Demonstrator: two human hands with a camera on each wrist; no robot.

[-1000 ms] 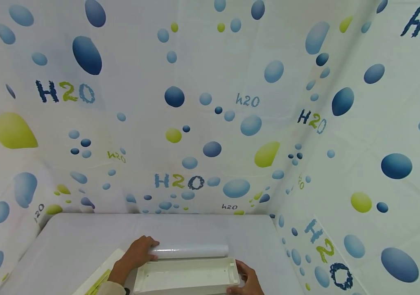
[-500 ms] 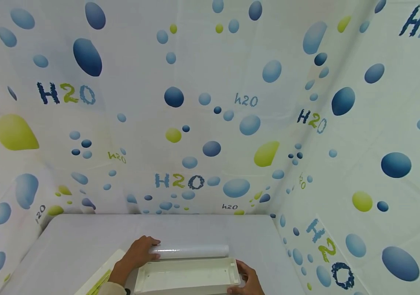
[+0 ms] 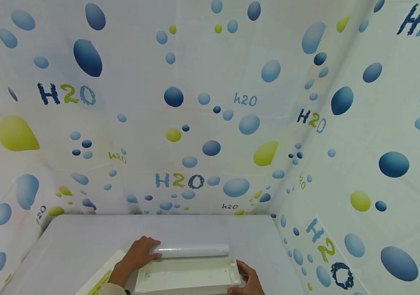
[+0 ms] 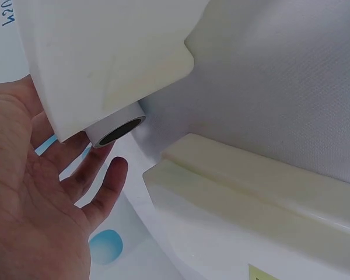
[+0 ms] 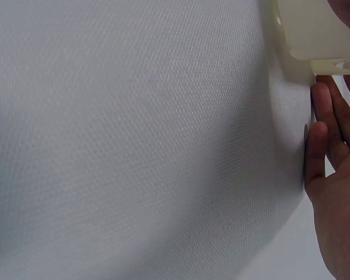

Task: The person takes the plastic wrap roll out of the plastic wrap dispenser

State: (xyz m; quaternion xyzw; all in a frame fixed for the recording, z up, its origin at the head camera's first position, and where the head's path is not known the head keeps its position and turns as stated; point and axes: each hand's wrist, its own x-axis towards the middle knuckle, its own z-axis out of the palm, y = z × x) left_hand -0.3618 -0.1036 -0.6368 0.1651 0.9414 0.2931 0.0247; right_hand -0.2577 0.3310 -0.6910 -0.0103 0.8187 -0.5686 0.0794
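Observation:
A roll of clear plastic wrap (image 3: 195, 250) lies along the far side of a long, shallow cream plastic box (image 3: 188, 275). My left hand (image 3: 141, 255) holds the roll's left end, fingers behind and thumb in front. In the left wrist view, the hollow end of the roll (image 4: 119, 129) shows below the box's corner (image 4: 116, 64); the ring and little fingers of the left hand (image 4: 46, 181) stand loose beside it. At the box's right end, my right hand (image 3: 246, 280) grips the end wall. In the right wrist view, its fingers reach under the box (image 5: 321, 29).
A cream lid-like piece (image 3: 104, 268) with a yellow-green label lies slanted at the left, beneath the left forearm; its edge (image 4: 251, 204) shows in the left wrist view. The white table (image 3: 261, 233) meets sheets (image 3: 210, 123) printed with drops and "H2O" at the back and sides.
The head view has shifted very slightly. Both hands, the roll and the box stay where they were.

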